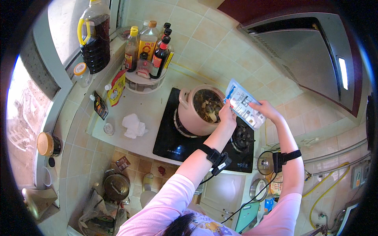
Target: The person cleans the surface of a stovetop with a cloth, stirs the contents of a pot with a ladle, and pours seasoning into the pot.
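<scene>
Both my hands grip a blue-and-white plastic packet that bears printed writing. My left hand pinches its left end beside the pot's rim. At the upper right side my right hand holds the packet's edge. Just left of the packet, a pale pink ceramic pot stands on the left burner of a black gas hob. Dark liquid with leafy, brownish pieces fills the pot, which has no lid on. Part of the pot's right rim is hidden behind my left hand and the packet.
Sauce bottles crowd a round rack at the back left. A crumpled white tissue, a small glass jar and a yellow spouted pouch lie nearby. The range hood overhangs the right. A lidded steel pot sits low left.
</scene>
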{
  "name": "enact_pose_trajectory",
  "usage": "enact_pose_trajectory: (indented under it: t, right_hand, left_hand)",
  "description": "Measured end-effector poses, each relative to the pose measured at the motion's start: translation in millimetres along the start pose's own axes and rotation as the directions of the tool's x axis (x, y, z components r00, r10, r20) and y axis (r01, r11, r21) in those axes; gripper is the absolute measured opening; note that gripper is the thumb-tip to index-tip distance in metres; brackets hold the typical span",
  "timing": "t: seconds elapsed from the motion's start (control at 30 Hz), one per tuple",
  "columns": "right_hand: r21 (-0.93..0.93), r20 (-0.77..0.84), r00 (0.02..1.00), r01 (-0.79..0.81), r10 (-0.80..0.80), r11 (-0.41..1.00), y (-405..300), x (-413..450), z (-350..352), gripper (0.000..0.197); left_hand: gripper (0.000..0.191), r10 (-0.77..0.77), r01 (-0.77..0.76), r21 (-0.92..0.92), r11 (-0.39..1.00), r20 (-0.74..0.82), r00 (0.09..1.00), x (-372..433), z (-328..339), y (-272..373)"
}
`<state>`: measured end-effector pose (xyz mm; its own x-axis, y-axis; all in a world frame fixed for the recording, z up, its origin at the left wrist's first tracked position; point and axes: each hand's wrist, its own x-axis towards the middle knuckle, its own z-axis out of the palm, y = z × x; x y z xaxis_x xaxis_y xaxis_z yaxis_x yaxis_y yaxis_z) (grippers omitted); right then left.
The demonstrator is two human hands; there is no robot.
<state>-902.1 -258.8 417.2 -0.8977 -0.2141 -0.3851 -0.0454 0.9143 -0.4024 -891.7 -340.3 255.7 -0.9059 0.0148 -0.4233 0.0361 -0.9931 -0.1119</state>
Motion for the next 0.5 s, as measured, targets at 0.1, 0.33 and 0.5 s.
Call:
enact_pose_trajectory:
  t: [0.1, 0.33, 0.5]
  right_hand:
    - [0.041, -0.006, 1.000, 0.000, 0.001, 0.999, 4.1, -1.3, -0.3, 0.049]
    - [0.014, -0.061, 0.997, 0.043, -0.043, 0.999, 9.0, 11.8, 2.7, 0.047]
    - [0.040, -0.053, 0.998, 0.022, -0.020, 0.999, 8.5, 7.8, -1.7, 0.047]
  left_hand:
    - [0.025, -0.032, 0.032, -0.021, 0.999, 0.021, 0.999, -7.4, 7.3, 0.0]
    - [0.030, 0.002, -0.002, 0.005, 1.000, 0.031, 1.000, -3.3, 9.8, 6.5]
    - [0.025, 0.001, 0.001, -0.024, 1.000, 0.048, 0.999, -10.0, 15.2, 4.6]
